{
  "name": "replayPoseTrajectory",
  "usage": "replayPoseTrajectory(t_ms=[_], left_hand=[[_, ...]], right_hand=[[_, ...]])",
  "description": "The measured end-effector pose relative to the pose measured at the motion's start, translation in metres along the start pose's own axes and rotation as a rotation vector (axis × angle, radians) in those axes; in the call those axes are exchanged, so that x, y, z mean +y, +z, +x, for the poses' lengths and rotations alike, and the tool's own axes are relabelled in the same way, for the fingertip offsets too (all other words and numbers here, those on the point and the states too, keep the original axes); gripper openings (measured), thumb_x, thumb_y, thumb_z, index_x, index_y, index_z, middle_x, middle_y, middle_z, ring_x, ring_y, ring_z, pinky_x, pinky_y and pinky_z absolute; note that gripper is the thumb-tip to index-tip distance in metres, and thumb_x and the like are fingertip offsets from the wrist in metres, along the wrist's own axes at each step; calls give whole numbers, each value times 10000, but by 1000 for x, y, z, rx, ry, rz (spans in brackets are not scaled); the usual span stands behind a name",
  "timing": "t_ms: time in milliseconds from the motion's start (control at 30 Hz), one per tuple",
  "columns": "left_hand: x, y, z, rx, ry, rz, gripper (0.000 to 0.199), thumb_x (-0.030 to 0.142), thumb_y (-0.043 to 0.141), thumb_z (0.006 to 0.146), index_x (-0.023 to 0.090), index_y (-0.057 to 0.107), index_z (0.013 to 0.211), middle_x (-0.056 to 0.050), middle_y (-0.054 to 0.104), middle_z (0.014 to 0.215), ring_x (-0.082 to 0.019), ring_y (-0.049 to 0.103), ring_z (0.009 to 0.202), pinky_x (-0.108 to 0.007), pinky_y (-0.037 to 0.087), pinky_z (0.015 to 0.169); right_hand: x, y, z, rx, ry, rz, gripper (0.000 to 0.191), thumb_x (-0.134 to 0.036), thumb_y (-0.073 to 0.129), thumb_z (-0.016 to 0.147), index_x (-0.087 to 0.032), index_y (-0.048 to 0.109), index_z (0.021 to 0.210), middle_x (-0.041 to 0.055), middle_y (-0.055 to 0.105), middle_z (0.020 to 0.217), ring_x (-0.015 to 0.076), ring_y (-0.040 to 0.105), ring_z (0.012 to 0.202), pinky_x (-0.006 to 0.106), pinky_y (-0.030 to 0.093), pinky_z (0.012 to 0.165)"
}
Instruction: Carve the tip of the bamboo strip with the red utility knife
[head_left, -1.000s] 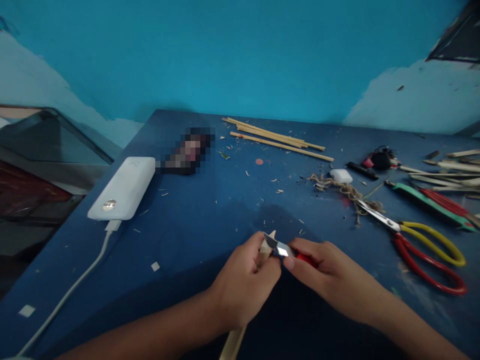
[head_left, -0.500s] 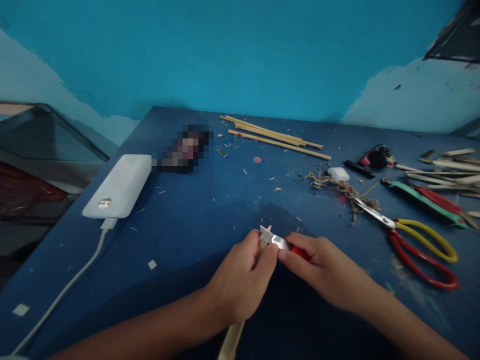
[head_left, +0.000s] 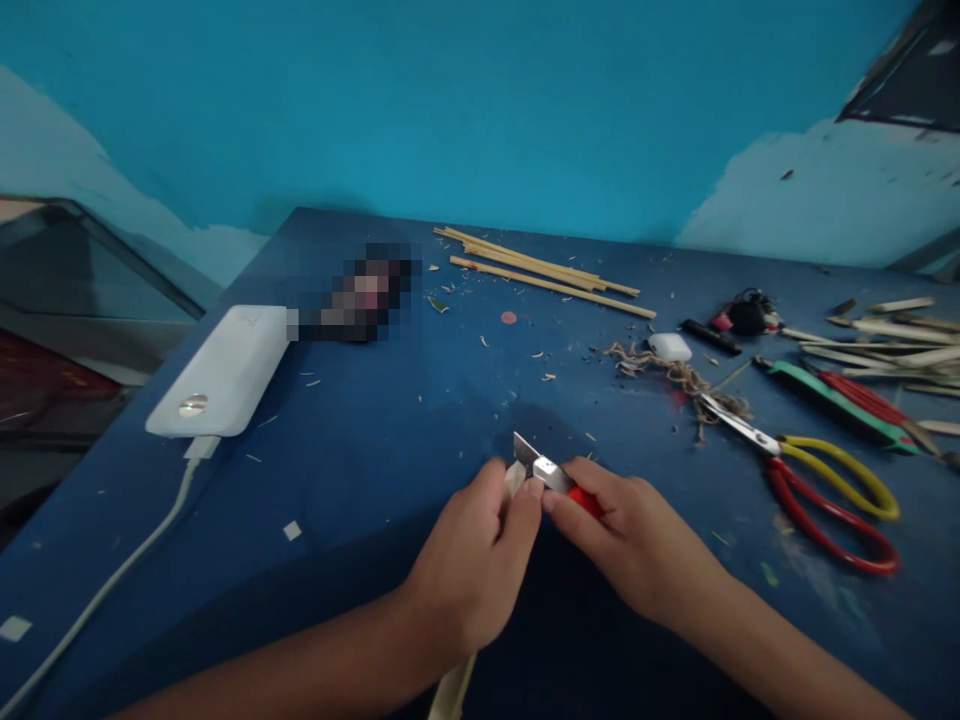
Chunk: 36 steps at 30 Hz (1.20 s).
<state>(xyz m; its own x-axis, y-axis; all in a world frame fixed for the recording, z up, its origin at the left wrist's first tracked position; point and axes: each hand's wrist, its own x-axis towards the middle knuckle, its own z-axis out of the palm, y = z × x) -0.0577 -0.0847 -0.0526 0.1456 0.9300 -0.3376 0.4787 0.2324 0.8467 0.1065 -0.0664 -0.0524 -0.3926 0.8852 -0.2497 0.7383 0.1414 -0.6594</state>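
Observation:
My left hand (head_left: 480, 560) is closed around a pale wooden strip (head_left: 452, 688), which looks like split bamboo. Its lower end comes out below the palm and its tip shows between thumb and forefinger. In my right hand (head_left: 637, 530) is a utility knife (head_left: 553, 473) with a red handle and a short metal blade. The blade lies at the tip of the strip, pointing up and to the left. My left thumb presses close to the knife's metal head; whether it touches I cannot tell.
Thin sticks (head_left: 555, 285) lie at the back of the blue table (head_left: 360, 420). Scissors (head_left: 772, 445), twine (head_left: 675, 370), a green-handled tool (head_left: 832, 400) and wood strips (head_left: 900, 340) are on the right. A white power bank (head_left: 225, 370) with a cable (head_left: 142, 560) stands left. Shavings are scattered about.
The knife blade has shifted slightly up and tilted more steeply at the strip's tip. Both hands keep their hold. The whole view has moved a little, so the table appears shifted left.

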Motion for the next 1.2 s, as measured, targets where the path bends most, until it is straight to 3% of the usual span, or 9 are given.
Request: replayPoseTrajectory(t_ms=[300, 467, 767, 1000, 1200], left_hand=[[1, -7, 0, -139, 5, -171, 203, 366, 387, 883, 204, 432, 770, 81, 390, 555, -72, 361, 474, -217, 291, 468], [6, -9, 1, -157, -34, -212, 171, 325, 472, 833, 200, 402, 740, 85, 377, 573, -62, 359, 489, -208, 309, 491], [15, -13, 2, -205, -125, -294, 175, 333, 501, 814, 203, 400, 753, 95, 347, 538, -58, 326, 459, -201, 292, 461], [13, -15, 3, -236, -125, -316, 156, 330, 496, 825, 198, 417, 796, 95, 382, 541, -54, 347, 440, -195, 293, 443], [18, -18, 4, -348, -183, -348, 156, 359, 450, 849, 203, 440, 858, 92, 366, 517, -75, 378, 418, -188, 305, 394]], right_hand=[[1, -10, -1, -146, -46, 95, 301, -409, 439, 911, -207, 407, 690, -77, 370, 543, 84, 318, 479, 216, 236, 433], [2, -14, -2, -214, -52, 112, 311, -406, 445, 911, -199, 400, 682, -74, 353, 561, 81, 297, 491, 217, 236, 436], [0, -16, -1, -217, -56, 141, 293, -396, 433, 919, -195, 423, 705, -66, 352, 581, 86, 298, 508, 219, 239, 441], [1, -16, -2, -217, -63, 123, 295, -458, 436, 909, -198, 488, 779, -42, 459, 648, 104, 394, 560, 228, 295, 486], [4, -17, -2, -202, -61, 117, 264, -429, 453, 909, -197, 495, 791, -37, 477, 659, 111, 412, 573, 229, 312, 499]])
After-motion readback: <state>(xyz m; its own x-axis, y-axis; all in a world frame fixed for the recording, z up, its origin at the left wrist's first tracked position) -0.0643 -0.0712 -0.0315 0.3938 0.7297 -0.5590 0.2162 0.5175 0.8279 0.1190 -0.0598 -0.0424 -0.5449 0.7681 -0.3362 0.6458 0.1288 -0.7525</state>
